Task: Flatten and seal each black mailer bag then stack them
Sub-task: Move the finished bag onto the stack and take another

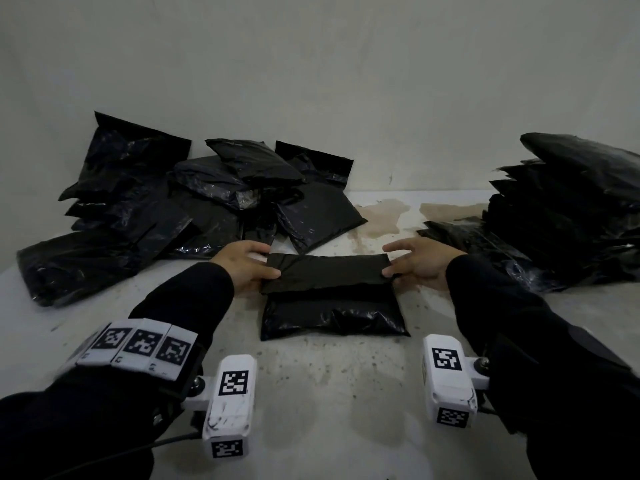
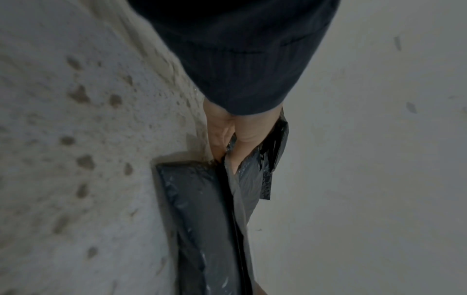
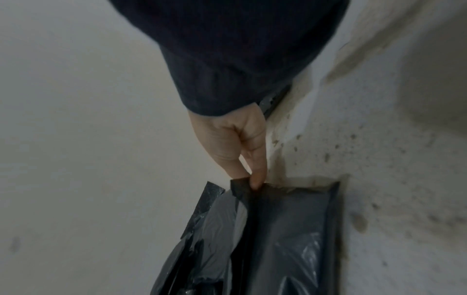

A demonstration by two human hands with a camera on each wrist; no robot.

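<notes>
Stained, speckled pale table (image 1: pixel 329 393) runs up to a plain grey wall (image 1: pixel 311 64); brownish blotches on the surface near the back edge. Largest mass: loose heap of black mailer bags (image 1: pixel 194 202) on the left, several leaning against the wall, others overlapping flat and at angles. On the right, a stack of black mailer bags (image 1: pixel 571 209), layered one on another, edges fanned toward the centre. Between heap and stack, near the table middle, one black mailer bag (image 1: pixel 332 313) lies flat, glossy body toward the person, its matte flap (image 1: pixel 329 271) lifted off the far edge and held over the body. Both forearms in dark sleeves, each with a white wrist camera (image 1: pixel 230 407) bearing black-and-white markers; a white marker band (image 1: pixel 135 344) wraps the left forearm. Left hand (image 1: pixel 242 265) pinches the flap's left end, thumb on the near face, fingers behind; left wrist view confirms thumb and finger closed on the plastic edge. Right hand (image 1: pixel 419 261) pinches the flap's right end between thumb and forefinger, remaining fingers spread loose; right wrist view shows fingertips (image 3: pixel 256 179) clamped on the corner, bag body resting on the table below.
</notes>
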